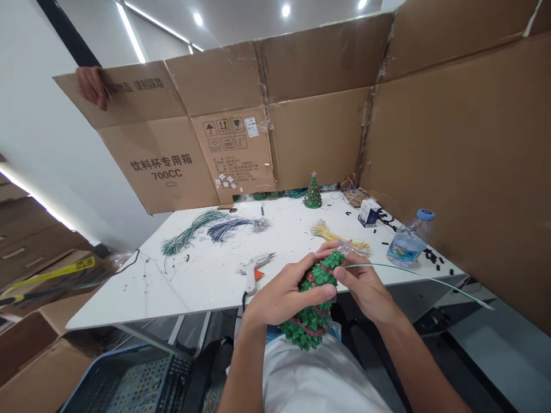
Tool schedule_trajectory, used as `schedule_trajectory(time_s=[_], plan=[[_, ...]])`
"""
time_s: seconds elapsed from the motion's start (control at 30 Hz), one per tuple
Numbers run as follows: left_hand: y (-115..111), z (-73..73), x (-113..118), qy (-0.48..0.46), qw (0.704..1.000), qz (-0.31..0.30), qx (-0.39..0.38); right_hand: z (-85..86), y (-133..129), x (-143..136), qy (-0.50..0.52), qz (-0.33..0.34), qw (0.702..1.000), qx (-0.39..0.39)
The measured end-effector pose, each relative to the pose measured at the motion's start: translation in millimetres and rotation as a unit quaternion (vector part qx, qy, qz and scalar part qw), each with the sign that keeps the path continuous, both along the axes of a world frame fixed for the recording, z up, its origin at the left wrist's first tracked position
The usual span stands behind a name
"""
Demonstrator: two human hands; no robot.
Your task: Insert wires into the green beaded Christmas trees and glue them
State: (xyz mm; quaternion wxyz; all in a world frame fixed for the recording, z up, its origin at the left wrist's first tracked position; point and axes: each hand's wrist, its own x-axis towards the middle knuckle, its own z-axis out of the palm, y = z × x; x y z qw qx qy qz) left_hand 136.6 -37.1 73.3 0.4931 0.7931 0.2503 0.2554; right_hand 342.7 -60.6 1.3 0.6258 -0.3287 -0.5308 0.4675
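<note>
A small green Christmas tree (307,325) with red trim and a silvery star (345,246) on top leans over my lap, tilted up to the right. My left hand (289,289) is wrapped round its upper left side, thumb across the front. Near the tip, my right hand (365,287) pinches a thin green wire (400,265) against the tree; the wire's pale end reaches far to the right. A glue gun (253,272) with an orange trigger lies on the white table, left of the tree.
On the table (206,287) are green wires (189,232), blue wires (235,228), yellow wires (336,235), another tree (313,192), a small box (369,213) and a water bottle (407,244). Cardboard (318,137) stands behind; another person's hand (92,87) grips it. A blue crate (129,384) sits below left.
</note>
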Motion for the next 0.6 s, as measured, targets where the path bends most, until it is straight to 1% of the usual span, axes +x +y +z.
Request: schedule_trajectory(time_s=[0.07, 0.1, 0.17, 0.23, 0.33, 0.47, 0.53, 0.6], plan=[[-2, 0.6, 3, -0.015, 1.0, -0.005, -0.006, -5.8, -1, -9, 0.025, 0.01, 1.0, -0.005], [-3, 1.2, 5, -0.018, 1.0, -0.005, -0.01, -8.4, -2, -14, 0.047, 0.001, 0.999, -0.01], [-5, 2.5, 8, -0.013, 1.0, -0.004, -0.021, -12.0, -6, -24, 0.097, -0.046, 0.994, -0.014], [-7, 4.0, 10, -0.005, 0.999, -0.005, -0.032, -12.3, -9, -30, 0.125, -0.087, 0.988, -0.007], [-12, 6.6, 12, -0.002, 0.999, -0.012, -0.037, -6.8, -14, -32, 0.126, -0.098, 0.987, 0.019], [-20, 12.0, 9, 0.031, 0.999, -0.014, -0.02, 6.9, -17, -29, 0.117, -0.093, 0.987, 0.057], [-27, 16.0, 5, 0.047, 0.999, 0.018, 0.018, 13.3, -17, -27, 0.108, -0.111, 0.985, 0.076], [-36, 20.8, -2, 0.037, 0.991, 0.099, 0.083, 18.0, -18, -24, 0.09, -0.133, 0.982, 0.096]])
